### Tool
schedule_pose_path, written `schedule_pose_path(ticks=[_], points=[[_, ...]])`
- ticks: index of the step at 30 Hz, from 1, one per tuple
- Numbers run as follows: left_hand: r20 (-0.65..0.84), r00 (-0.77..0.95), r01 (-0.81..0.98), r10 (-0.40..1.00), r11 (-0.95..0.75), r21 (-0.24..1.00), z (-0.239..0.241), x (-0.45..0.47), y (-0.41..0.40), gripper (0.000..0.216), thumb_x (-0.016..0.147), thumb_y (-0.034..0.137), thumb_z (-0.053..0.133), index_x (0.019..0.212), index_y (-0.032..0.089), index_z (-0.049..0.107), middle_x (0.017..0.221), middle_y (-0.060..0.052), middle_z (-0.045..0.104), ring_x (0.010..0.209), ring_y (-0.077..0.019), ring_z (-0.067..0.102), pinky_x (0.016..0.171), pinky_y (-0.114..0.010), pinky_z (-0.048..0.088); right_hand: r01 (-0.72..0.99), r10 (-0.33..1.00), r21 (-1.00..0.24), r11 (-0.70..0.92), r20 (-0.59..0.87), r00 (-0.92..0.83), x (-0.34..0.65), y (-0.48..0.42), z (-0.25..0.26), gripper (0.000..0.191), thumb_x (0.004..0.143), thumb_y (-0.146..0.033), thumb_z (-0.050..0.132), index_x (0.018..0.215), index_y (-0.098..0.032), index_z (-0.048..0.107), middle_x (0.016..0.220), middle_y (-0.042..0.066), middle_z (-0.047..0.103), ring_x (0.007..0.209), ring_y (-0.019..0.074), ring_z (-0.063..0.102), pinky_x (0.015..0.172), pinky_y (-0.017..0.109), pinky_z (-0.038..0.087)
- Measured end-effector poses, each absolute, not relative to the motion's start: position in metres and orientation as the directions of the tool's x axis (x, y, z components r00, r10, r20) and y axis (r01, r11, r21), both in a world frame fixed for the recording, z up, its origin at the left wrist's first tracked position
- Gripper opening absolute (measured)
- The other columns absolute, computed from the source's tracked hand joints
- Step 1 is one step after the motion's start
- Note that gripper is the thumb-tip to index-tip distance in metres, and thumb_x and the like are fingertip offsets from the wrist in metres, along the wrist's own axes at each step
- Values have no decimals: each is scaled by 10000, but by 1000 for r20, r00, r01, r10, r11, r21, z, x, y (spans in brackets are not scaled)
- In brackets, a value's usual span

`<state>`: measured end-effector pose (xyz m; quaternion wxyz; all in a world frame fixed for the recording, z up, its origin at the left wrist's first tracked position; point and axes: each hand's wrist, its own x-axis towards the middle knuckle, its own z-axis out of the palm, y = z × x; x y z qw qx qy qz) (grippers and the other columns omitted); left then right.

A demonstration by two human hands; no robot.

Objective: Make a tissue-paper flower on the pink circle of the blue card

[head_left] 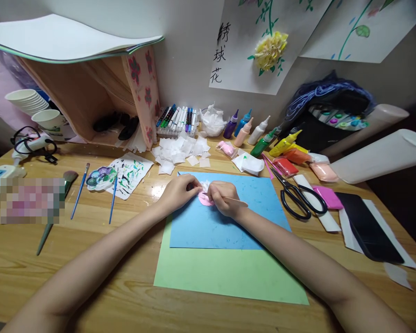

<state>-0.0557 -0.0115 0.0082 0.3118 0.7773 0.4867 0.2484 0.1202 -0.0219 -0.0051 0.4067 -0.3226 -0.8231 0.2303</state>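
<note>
My right hand [225,198] grips a thin stick-like tool [241,202] with a pale, flattened handle end. Its tip is over a small flat pink piece [205,200], which looks like soft clay. Crumpled white material [205,186] lies just behind the pink piece. My left hand [182,193] rests at the left of it, thumb and forefinger drawn together at its edge; whether anything is pinched there is hidden. Both hands are over a blue sheet [211,233], which overlaps a green sheet [229,277].
Behind lie white paper squares [180,150], markers [176,120] and paint bottles [261,141]. Black-handled scissors [300,199] and a phone [370,226] are at right. Brushes [79,192] and a paint-stained paper [133,173] lie left, near a curtained box [138,92].
</note>
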Motion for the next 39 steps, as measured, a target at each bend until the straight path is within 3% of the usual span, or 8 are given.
schedule_pose_path(ticks=[10,18,24,34,39], points=[[124,426,551,896,-366,750,0,-57,-9,181,812,322,542,777,164,624,783,-19,642,717,-135,548,652,-253,397,414,766,-653,634,455,-454,117,-16,-11,436,948,-315,248,560,-206,415,529,12,483,526,130,470,579,278,366],[69,440,526,895,-319,788,0,-60,-5,226,833,339,508,816,154,639,783,-24,660,691,-126,556,617,-237,388,391,884,-800,455,354,-305,114,-19,-7,446,952,-329,282,556,-203,443,499,-2,490,488,116,481,564,261,381],[59,436,525,898,-307,794,0,-60,-5,214,831,324,511,834,156,644,785,-25,663,693,-123,559,614,-230,390,397,808,-711,581,445,-386,116,-19,-6,448,951,-337,263,566,-208,454,506,3,501,499,124,484,563,267,375],[65,422,526,904,-303,795,0,-60,-6,225,825,340,513,818,158,646,779,-21,660,686,-124,552,612,-235,386,415,887,-787,456,362,-288,111,-19,-6,463,949,-355,292,533,-207,433,492,8,508,478,121,485,557,272,377],[65,421,518,905,-299,801,-1,-60,-6,231,823,336,505,823,157,650,785,-28,664,686,-128,553,614,-241,391,408,865,-764,499,414,-284,113,-20,-7,484,949,-369,267,533,-204,448,494,8,501,470,118,467,549,272,378]])
